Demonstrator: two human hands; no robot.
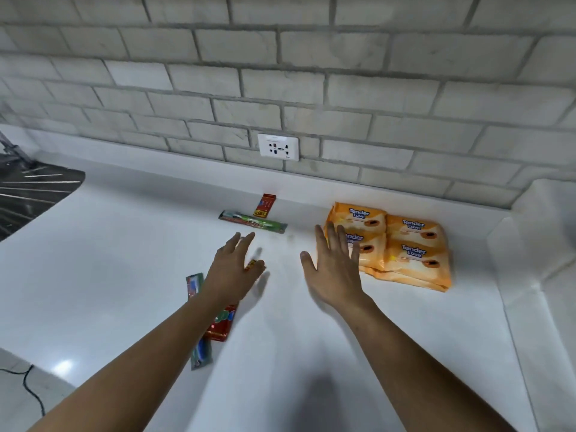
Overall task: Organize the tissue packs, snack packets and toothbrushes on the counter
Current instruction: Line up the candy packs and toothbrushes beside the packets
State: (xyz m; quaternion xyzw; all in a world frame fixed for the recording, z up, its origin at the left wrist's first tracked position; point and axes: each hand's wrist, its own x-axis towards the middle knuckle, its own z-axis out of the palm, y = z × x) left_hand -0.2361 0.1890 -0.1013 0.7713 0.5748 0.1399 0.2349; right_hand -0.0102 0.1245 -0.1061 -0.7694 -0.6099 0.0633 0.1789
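Note:
Several orange tissue packs [411, 244] lie grouped at the right of the white counter [124, 260]. My right hand [333, 266] hovers open just left of them, its fingertips overlapping the nearest pack. My left hand [232, 266] is spread open above a red snack packet [221, 322], which my wrist partly hides. A packaged toothbrush [199, 347] lies under my left forearm, mostly covered. Farther back a green packaged toothbrush [252, 222] lies crosswise, with a small red snack packet [265, 205] just behind it.
A metal sink drainboard [31, 194] sits at the far left. A brick-tiled wall with a white socket [278, 147] runs behind the counter. The counter meets a raised white ledge [545, 244] at the right. A black cable [31, 388] hangs at the lower left.

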